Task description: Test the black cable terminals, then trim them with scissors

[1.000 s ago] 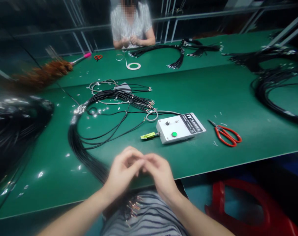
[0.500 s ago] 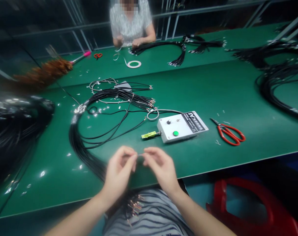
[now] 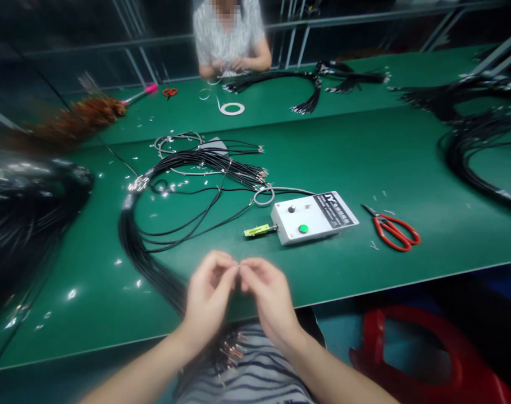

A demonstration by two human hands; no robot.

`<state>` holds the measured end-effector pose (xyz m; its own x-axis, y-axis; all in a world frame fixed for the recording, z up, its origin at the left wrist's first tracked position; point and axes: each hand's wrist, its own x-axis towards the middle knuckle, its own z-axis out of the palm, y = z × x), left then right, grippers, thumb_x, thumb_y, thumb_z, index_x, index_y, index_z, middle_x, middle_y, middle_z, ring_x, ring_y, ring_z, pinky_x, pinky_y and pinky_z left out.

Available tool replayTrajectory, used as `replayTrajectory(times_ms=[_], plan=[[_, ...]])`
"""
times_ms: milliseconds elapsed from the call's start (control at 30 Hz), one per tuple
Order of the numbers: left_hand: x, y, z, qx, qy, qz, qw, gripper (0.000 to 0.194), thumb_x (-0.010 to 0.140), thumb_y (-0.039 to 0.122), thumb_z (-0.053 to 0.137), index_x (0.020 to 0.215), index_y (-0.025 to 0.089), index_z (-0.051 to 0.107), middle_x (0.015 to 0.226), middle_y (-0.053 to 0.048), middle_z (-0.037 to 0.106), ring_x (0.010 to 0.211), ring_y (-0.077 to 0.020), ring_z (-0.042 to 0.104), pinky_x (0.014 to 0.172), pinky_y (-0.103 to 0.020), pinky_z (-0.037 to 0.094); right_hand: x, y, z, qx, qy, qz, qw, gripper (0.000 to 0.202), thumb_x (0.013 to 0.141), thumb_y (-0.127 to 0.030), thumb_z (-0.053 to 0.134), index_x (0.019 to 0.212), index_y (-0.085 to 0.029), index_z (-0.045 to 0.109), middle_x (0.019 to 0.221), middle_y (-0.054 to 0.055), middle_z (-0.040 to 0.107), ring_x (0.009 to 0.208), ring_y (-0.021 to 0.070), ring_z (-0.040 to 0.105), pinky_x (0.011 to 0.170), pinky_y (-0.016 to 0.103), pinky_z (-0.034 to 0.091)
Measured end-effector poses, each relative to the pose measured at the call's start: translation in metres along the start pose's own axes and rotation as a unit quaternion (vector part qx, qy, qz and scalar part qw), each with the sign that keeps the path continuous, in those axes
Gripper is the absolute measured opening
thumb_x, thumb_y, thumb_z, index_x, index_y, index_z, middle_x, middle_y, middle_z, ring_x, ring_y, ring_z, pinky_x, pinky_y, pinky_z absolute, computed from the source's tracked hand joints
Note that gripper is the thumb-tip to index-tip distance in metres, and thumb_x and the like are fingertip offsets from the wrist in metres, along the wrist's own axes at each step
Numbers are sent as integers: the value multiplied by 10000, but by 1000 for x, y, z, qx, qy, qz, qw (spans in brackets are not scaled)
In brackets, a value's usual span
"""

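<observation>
My left hand [image 3: 213, 289] and my right hand [image 3: 266, 289] meet above the near edge of the green table, both closed in a pinch. A thin wire [image 3: 239, 266] is between their fingertips, mostly covered by them. Left of my left hand curves a bundle of black cables [image 3: 131, 235], bound with a clear wrap. Its lower part passes behind my left wrist, and cable ends with bare copper tips [image 3: 232, 350] lie over my lap. Beyond my hands sits a white control box [image 3: 297, 221] with a green button and a yellow-green clip [image 3: 258, 230].
Red-handled scissors [image 3: 394, 230] lie right of the box. More black cables are heaped at the left [image 3: 32, 219] and right [image 3: 470, 151]. Across the table a person [image 3: 232, 45] works beside a roll of white tape [image 3: 231, 109]. A red chair [image 3: 377, 342] stands at lower right.
My right hand has moved left, closing the small gap to my left hand, so less of the wire shows. The person opposite has brought their hands closer together.
</observation>
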<state>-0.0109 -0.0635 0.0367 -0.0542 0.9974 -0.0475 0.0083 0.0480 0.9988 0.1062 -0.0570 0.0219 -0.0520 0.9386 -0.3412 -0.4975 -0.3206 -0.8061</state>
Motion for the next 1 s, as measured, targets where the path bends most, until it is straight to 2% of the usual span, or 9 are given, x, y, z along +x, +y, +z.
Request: replayTrajectory(times_ms=[167,300,467,633,833,1000], plan=[[1,-2,1,-5,25,9,1000,64,882,212,616,837,176,587,903,-5,533,757,-112,545,662,-228,452,-3,4,9,82,12,49,995,165,710,-262,801,806,-166,707,575,-49,568,580,73,498,608,201,418],[1,-4,-1,-14,40,-3,999,80,871,217,629,823,170,586,913,-9,541,768,-112,551,653,-218,453,-3,6,9,92,9,69,993,185,682,-261,820,803,-161,721,589,-38,575,595,79,497,610,206,416],[3,-3,-3,-24,43,-26,998,100,864,235,638,824,166,578,915,0,540,683,-82,530,605,-201,443,-5,9,-1,29,-1,54,998,198,708,-257,803,866,-164,728,693,-16,624,576,71,474,580,214,396],[4,-2,-2,-42,31,-33,998,100,864,233,638,830,166,572,875,9,531,655,-79,522,606,-206,444,-3,5,-3,31,-8,51,998,273,709,-278,807,940,-185,696,728,-22,610,617,85,495,585,216,396],[3,-4,-1,-68,22,-38,997,108,860,248,640,833,168,573,902,-10,536,749,-117,563,661,-231,471,2,3,9,30,1,36,999,161,743,-299,776,776,-170,686,587,-42,556,569,86,473,571,221,392],[4,-4,-4,-66,16,-50,996,175,844,223,654,986,188,558,939,-21,583,831,-132,601,737,-240,501,3,6,8,14,0,25,1000,129,747,-283,769,818,-185,723,616,-29,605,594,95,526,623,235,445]])
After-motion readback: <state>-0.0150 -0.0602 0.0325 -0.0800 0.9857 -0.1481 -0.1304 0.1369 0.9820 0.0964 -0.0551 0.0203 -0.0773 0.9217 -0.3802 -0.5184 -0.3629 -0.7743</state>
